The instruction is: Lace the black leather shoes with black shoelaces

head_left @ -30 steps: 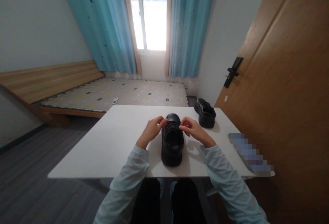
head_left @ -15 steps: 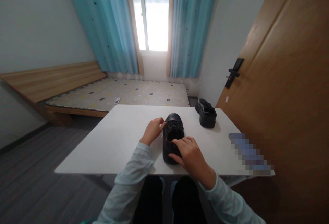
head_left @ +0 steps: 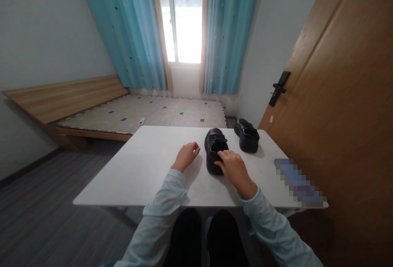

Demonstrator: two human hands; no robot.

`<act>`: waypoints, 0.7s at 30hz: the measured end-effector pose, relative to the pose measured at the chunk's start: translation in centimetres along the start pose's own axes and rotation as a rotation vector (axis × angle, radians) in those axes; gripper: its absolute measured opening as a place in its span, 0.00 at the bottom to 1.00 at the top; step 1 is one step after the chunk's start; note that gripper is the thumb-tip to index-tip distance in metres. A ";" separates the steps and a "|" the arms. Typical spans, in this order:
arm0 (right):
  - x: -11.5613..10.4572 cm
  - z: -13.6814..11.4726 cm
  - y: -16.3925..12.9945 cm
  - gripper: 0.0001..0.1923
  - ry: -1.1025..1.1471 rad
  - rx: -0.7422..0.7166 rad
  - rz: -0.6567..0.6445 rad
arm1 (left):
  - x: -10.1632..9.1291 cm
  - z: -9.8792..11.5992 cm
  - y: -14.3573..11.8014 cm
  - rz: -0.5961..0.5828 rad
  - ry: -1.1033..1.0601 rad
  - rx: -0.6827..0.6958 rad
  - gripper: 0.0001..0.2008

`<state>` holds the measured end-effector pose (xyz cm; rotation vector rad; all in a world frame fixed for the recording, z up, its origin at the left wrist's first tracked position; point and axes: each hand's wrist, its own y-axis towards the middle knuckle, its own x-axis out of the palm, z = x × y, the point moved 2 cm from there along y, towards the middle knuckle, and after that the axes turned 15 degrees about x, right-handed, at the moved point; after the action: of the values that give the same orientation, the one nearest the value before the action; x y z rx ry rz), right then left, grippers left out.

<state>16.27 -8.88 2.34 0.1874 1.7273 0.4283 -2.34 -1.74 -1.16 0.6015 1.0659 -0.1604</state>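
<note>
On white table: two black shoes (nearer shoe under right hand).

A single head-worn view looks forward and down from close above the white surface, facing the window at upper centre

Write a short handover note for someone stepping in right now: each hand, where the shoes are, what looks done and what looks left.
Right hand: fingers on the heel end of the nearer black shoe, which stands on the white table.
Left hand: loosely curled, holding nothing, resting on the table just left of that shoe, apart from it.
Second black shoe: far right of the table, untouched, close beside the first.
Done: the nearer shoe's laces look drawn in; a finished knot cannot be made out.
Left: probably the second shoe's laces; their state is too small to tell.
</note>
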 end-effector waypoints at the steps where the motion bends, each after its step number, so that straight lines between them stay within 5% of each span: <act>1: 0.0 0.3 0.5 0.05 -0.021 0.015 -0.021 | 0.0 0.0 0.0 -0.007 0.003 -0.002 0.08; 11: 0.0 3.4 4.6 0.07 -0.109 0.102 -0.089 | 0.3 -0.4 -0.1 -0.035 0.025 -0.017 0.08; 21: 2.2 6.0 7.6 0.09 -0.171 0.161 -0.013 | 0.4 -0.4 -0.2 -0.059 0.015 -0.026 0.09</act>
<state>20.83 -0.06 2.33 0.3203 1.5931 0.2558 -2.53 -1.59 -1.75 0.5492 1.0988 -0.1933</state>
